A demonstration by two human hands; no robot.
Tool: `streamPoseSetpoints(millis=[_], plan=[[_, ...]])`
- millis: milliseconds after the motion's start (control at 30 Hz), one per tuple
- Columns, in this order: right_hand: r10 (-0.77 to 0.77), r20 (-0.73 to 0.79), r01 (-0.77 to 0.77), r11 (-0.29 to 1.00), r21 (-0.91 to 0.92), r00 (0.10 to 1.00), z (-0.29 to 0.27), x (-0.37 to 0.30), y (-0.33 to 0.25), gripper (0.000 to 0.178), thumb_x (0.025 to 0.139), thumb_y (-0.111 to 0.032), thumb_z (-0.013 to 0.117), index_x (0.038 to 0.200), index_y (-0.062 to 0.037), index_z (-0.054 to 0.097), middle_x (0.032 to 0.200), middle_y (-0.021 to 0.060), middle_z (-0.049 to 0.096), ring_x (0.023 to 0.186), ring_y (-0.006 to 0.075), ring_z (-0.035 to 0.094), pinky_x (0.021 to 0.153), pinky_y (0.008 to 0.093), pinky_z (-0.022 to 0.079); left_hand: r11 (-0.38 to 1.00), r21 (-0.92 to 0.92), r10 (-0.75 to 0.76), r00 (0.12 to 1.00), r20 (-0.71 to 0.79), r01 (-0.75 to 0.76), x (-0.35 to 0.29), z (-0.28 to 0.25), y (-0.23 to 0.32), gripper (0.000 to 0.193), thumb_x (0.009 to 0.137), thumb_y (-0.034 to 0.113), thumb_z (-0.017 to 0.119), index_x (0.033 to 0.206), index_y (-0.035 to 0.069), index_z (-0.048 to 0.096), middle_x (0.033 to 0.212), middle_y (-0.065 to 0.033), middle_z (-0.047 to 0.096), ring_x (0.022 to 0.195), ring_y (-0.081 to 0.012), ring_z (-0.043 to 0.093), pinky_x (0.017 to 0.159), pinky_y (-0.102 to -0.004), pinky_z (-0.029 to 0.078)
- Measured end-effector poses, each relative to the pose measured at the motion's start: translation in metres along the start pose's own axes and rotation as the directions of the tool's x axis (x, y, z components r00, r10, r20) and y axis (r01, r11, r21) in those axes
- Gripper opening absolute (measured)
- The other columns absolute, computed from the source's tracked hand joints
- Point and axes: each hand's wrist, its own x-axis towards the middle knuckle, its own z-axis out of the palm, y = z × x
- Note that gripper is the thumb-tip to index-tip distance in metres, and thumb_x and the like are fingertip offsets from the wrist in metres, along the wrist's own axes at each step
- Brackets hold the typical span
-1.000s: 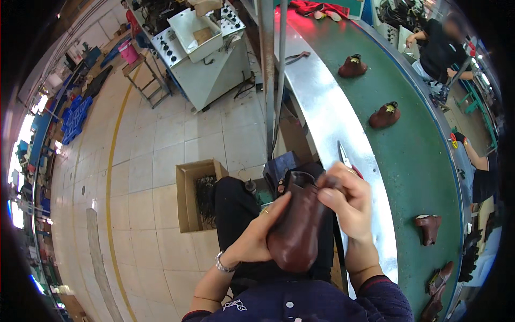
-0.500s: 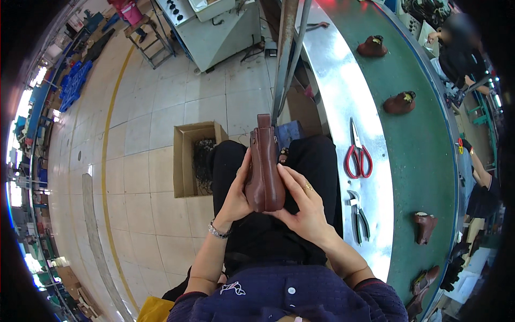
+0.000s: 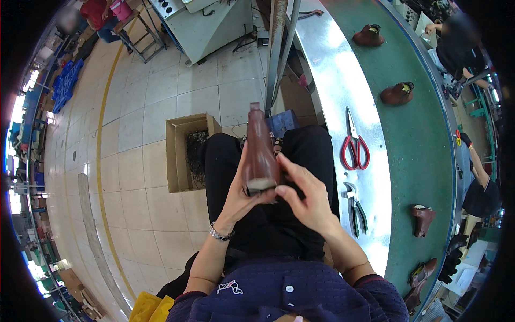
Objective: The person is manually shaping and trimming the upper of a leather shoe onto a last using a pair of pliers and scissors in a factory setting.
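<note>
Brown boot (image 3: 259,150) upright between both hands (image 3: 279,193)

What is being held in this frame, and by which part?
A brown shoe, held over the lap at its near end: the left hand cups it from the side and below, and the right hand pinches that same end with its fingertips.

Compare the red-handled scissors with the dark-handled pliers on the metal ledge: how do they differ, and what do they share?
The red-handled scissors have bright red loop handles, while the dark-handled pliers have dark, greenish straight grips. The scissors have long thin blades; the pliers have a short stubby head. The scissors lie farther from the person, the pliers nearer. Both lie flat and untouched on the shiny metal ledge, heads pointing away, while both hands are on a brown shoe.
</note>
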Motion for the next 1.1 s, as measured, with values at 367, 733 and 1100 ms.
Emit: streamPoseSetpoints(millis=[367,733,1100], plan=[[0.215,-0.043,-0.219,0.947,-0.233,0.976,0.018,-0.012,0.021,0.065,0.087,-0.030,0.068,0.139,0.0008,0.044,0.105,0.0222,0.064,0.087,0.0338,0.067,0.072,0.0403,0.053,0.937,-0.109,-0.336,0.941,-0.039,0.331,0.021,0.000,0.006,0.078,0.091,0.030,0.068,0.151,0.005,0.024,0.137,-0.0113,0.049,0.125,-0.0171,0.047,0.105,-0.0319,0.038],[0.288,0.053,-0.286,0.957,-0.043,0.956,-0.007,-0.013,0.034,0.049,0.090,-0.009,0.062,0.136,0.0007,0.050,0.074,0.0186,0.066,0.052,0.0254,0.063,0.053,0.0334,0.049,0.859,-0.134,-0.490,0.870,0.062,0.493,0.042,-0.006,0.006,0.065,0.091,0.032,0.069,0.138,-0.002,0.041,0.125,-0.0110,0.057,0.115,-0.0173,0.055,0.099,-0.0321,0.043],[0.251,-0.140,-0.277,0.937,-0.212,0.958,0.006,-0.034,0.034,0.047,0.094,-0.013,0.052,0.140,-0.0039,0.047,0.065,0.0228,0.061,0.056,0.0367,0.064,0.053,0.0414,0.050,0.917,-0.150,-0.368,0.929,0.033,0.368,0.043,0.015,-0.003,0.080,0.090,0.028,0.070,0.151,0.004,0.025,0.140,-0.0107,0.047,0.127,-0.0174,0.046,0.107,-0.0307,0.035]])
